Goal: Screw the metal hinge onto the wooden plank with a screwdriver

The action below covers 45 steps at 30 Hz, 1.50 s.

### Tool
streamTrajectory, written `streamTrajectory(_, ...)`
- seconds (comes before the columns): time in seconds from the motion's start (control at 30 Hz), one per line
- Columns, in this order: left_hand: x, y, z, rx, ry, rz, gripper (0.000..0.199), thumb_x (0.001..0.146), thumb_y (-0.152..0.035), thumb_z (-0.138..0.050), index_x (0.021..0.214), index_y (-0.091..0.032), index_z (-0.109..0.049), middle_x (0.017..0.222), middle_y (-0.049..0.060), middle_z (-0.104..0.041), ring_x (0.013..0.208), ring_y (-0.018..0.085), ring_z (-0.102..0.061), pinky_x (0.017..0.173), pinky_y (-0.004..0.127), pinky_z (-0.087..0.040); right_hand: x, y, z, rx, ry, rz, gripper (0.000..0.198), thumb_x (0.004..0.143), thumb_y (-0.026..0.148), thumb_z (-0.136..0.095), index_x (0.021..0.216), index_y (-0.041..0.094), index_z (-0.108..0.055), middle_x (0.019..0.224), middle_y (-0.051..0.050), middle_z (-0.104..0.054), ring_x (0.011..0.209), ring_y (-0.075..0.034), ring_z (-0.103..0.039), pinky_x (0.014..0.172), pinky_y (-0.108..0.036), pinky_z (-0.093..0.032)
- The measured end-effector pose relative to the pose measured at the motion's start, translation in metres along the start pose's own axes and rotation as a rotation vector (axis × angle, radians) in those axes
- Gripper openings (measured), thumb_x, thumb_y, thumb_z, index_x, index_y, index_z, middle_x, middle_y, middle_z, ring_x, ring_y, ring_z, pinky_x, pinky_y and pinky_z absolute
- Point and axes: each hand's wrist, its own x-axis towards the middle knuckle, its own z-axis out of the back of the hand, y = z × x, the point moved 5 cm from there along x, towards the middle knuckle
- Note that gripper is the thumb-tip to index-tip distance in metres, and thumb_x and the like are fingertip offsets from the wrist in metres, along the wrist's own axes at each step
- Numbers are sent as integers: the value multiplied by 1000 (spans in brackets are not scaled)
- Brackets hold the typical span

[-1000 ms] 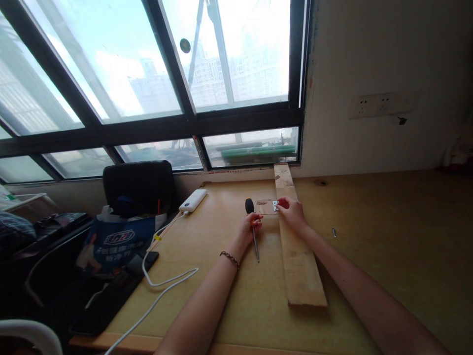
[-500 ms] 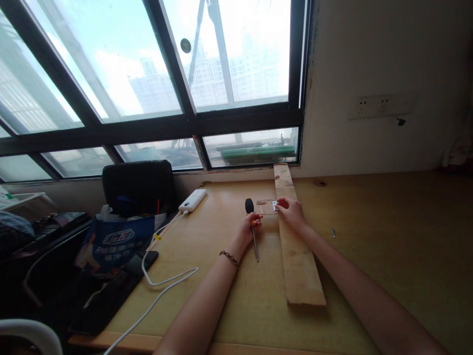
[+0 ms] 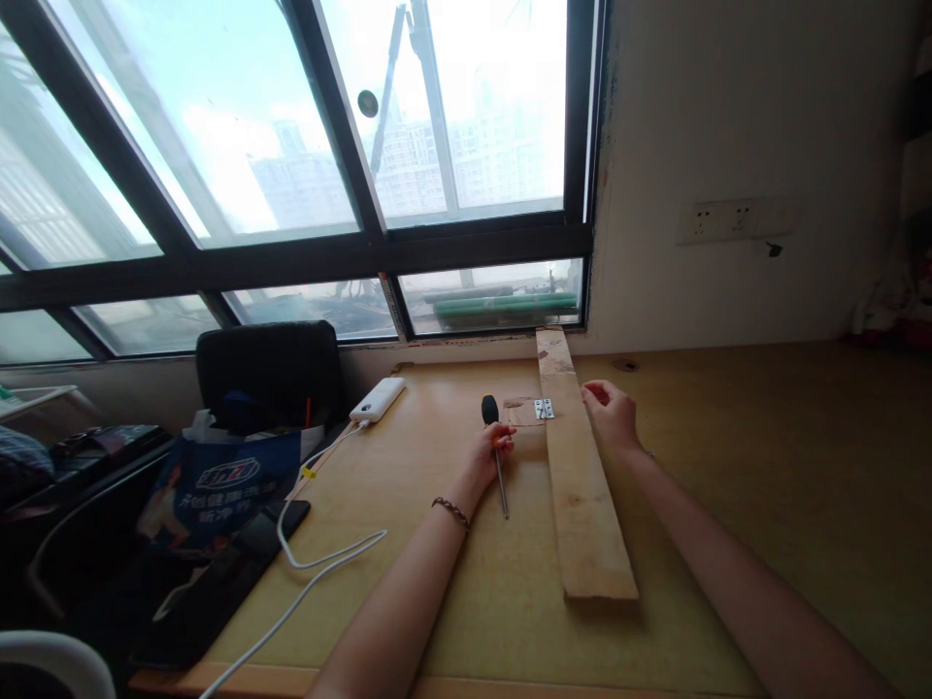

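My left hand (image 3: 495,449) is closed around a screwdriver (image 3: 489,410) with a black and yellow handle, its metal shaft slanting down toward me. To the right lies a long wooden plank (image 3: 586,485), pointing away from me. A silver hinge (image 3: 544,409) spans the plank's left edge and a short wood piece (image 3: 518,412) beside it. Just past the plank's right edge is my right hand (image 3: 613,416), fingertips pinched together; whatever they hold is too small to make out. A small metal piece (image 3: 650,453) shows partly behind the right wrist.
A white power bank (image 3: 379,399) with a white cable (image 3: 327,560) lies on the table's left side. Beyond that edge stand a black chair (image 3: 269,374) and a blue bag (image 3: 218,495). The window (image 3: 466,233) and a wall with sockets (image 3: 720,221) bound the back.
My right hand has left the hinge and moved right, off the plank, which uncovers the hinge. My left hand still holds the screwdriver in about the same place.
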Motion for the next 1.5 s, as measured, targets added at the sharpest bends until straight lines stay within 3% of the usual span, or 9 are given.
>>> streamTrajectory(0.07, 0, 0, 0, -2, -4, -1, 8, 68, -4, -51, 66, -11, -46, 64, 4, -56, 36, -2, -34, 40, 11, -39, 4, -11, 32, -240, -22, -7, 27, 75, 40, -50, 82, 16, -61, 76, -8, -67, 68, -18, -61, 63, -27, -45)
streamTrajectory(0.17, 0, -1, 0, -7, -5, 12, 8, 68, -4, -51, 67, -11, -46, 64, 4, -56, 36, -2, -35, 40, 11, -40, 2, -41, 78, -716, 83, -121, 20, 68, 36, -58, 71, 17, -62, 67, -10, -65, 64, -20, -61, 55, -27, -40)
streamTrajectory(0.27, 1, -1, -1, -4, -6, 20, 8, 69, -4, -50, 67, -10, -46, 63, 4, -56, 36, -2, -35, 40, 11, -40, -9, -68, 106, -951, 204, -227, 23, 62, 39, -63, 64, 16, -61, 65, -13, -64, 63, -23, -62, 48, -27, -36)
streamTrajectory(0.47, 1, -1, 0, 17, -19, 8, 10, 68, -4, -51, 66, -11, -45, 62, 3, -57, 36, -1, -37, 39, 11, -41, -21, -76, 101, -983, 305, -272, 3, 57, 17, -61, 54, 17, -60, 57, -9, -61, 57, -21, -61, 44, -24, -34)
streamTrajectory(0.73, 2, 0, 1, 4, -1, 8, 11, 67, -4, -52, 67, -12, -45, 63, 4, -57, 36, -1, -37, 41, 11, -42, -22, -66, 90, -955, 320, -211, 11, 60, 13, -53, 61, 17, -62, 64, -9, -65, 63, -20, -61, 49, -25, -35)
streamTrajectory(1.0, 1, 0, 1, 0, -14, 22, 9, 67, -5, -53, 67, -11, -46, 63, 4, -57, 37, -1, -38, 42, 12, -43, -17, -56, 85, -794, 246, -83, 9, 61, 16, -51, 61, 18, -60, 63, -4, -63, 62, -17, -58, 56, -25, -38)
streamTrajectory(1.2, 3, 1, 1, -11, 2, 23, 8, 67, -5, -53, 66, -11, -47, 62, 4, -57, 37, 0, -38, 42, 13, -43, -20, -47, 81, -264, 82, -91, 18, 60, 25, -58, 75, 17, -64, 75, -4, -66, 68, -17, -61, 66, -28, -47)
streamTrajectory(1.37, 3, 1, 1, 10, 3, 17, 5, 67, -6, -53, 68, -9, -49, 63, 5, -58, 38, 0, -39, 43, 13, -44, -21, -38, 48, 195, 17, -170, 32, 58, 36, -66, 83, 14, -67, 83, -9, -68, 76, -20, -63, 72, -33, -49)
streamTrajectory(1.5, 3, 1, 1, 12, 17, 3, 4, 67, -6, -52, 67, -9, -49, 65, 5, -58, 38, -1, -39, 44, 13, -44, -7, -25, 2, 316, 62, -190, 31, 56, 36, -69, 78, 14, -68, 80, -8, -69, 75, -19, -63, 72, -31, -48)
